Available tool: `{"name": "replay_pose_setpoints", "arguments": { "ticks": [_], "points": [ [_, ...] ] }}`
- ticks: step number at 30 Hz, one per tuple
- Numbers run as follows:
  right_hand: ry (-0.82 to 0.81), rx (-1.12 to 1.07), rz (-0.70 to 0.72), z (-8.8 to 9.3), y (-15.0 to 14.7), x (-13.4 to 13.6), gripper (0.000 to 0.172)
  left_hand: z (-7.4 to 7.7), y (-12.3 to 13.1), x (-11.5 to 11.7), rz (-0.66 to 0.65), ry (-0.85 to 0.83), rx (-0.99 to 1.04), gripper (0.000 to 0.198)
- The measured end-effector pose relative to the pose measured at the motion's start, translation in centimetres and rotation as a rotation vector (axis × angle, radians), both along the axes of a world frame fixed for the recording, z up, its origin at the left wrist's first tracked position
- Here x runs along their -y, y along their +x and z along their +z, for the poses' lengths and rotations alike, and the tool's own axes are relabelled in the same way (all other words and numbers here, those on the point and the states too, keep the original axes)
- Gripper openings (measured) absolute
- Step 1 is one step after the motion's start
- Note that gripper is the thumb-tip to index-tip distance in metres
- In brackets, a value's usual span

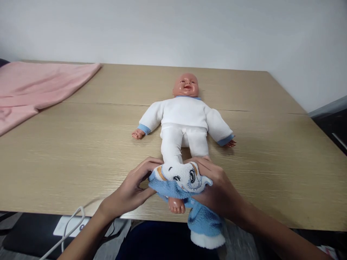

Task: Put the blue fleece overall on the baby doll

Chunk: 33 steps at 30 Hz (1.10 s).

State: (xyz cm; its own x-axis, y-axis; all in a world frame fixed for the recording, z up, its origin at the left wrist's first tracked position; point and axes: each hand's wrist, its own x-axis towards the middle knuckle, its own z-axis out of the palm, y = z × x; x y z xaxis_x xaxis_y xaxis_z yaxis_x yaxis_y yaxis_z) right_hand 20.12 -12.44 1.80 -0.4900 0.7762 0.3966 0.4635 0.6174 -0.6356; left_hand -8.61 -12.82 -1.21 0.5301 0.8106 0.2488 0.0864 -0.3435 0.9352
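A baby doll [185,112] lies on its back, head away from me, in a white top with blue cuffs and white leggings. Around its lower leg on the left side of the view are bunched blue and white fleece doll pants [173,187], with an embroidered animal face. The doll's bare foot [176,205] pokes out of the fabric. My left hand [137,187] grips the pants' left edge, fingers curled. On the other side my right hand [214,184] is closed on the fabric, fingertips partly hidden. A loose pant leg with a white cuff [207,240] hangs over the table edge.
The wooden table [81,155] meets a pale wall [173,32] at the back. A pink blanket [40,85] lies at the far left. Below the front edge on the left are a white cable [71,224] and a black surface with a white device [61,226].
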Motion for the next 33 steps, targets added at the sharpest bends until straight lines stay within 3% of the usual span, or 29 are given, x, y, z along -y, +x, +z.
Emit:
{"name": "replay_pose_setpoints", "arguments": {
  "ticks": [5, 11, 15, 19, 25, 29, 33],
  "points": [
    [-0.005, 0.031, 0.034, 0.4, -0.3, 0.2, 0.025, -0.4, -0.2, 0.2, -0.006, 0.003, 0.018, 0.046],
    [-0.072, 0.02, 0.08, 0.4, -0.4, 0.2, 0.03, -1.2, -0.2, 0.5, -0.024, 0.217, -0.033, 0.065],
    [0.017, 0.07, 0.106, 0.0, -0.3, -0.1, 0.02, -0.7, 0.0, 0.0, -0.036, 0.273, -0.041, 0.05],
    [0.138, 0.088, 0.14, -0.2, 0.1, -0.8, 0.013, 0.8, -0.4, -0.9, -0.037, 0.273, -0.118, 0.029],
    [0.311, 0.294, 0.273, 0.8, 1.0, -2.5, 0.014, 2.3, -1.4, -2.9, -0.09, 0.207, -0.272, 0.011],
    [0.432, 0.372, 0.36, 1.9, 1.3, -3.9, 0.022, 2.4, -1.8, -3.7, -0.125, 0.217, -0.277, 0.011],
    [0.53, 0.342, 0.415, 2.2, 1.1, -4.8, 0.029, 2.4, -2.1, -3.8, -0.095, 0.233, -0.407, 0.016]
  ]
}}
